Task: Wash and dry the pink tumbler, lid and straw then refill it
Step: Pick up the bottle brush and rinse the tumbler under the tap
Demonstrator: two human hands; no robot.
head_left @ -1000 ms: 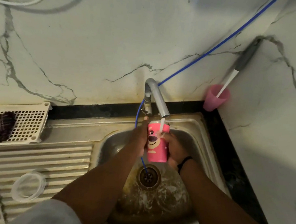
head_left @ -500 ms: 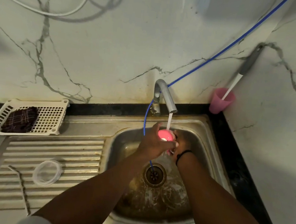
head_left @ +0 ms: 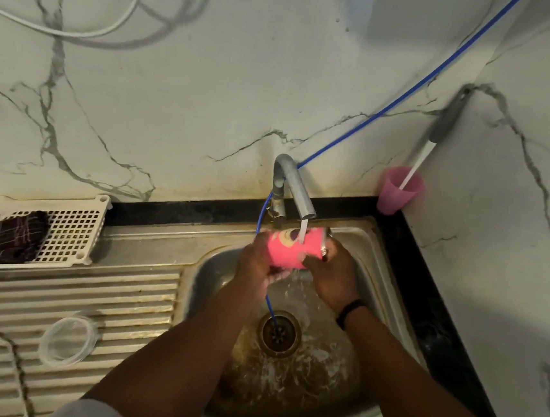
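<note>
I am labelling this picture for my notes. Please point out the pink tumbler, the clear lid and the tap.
pink tumbler point(head_left: 288, 250): head view, on its pink side wall between both hands.
clear lid point(head_left: 68, 339): head view, on its middle, lying on the drainboard.
tap point(head_left: 297, 190): head view, on the sloping spout.

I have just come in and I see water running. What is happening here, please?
A person is rinsing the pink tumbler under the running tap over the sink. The left hand and the right hand both grip it, tipped on its side. The clear lid lies on the drainboard, apart.
</note>
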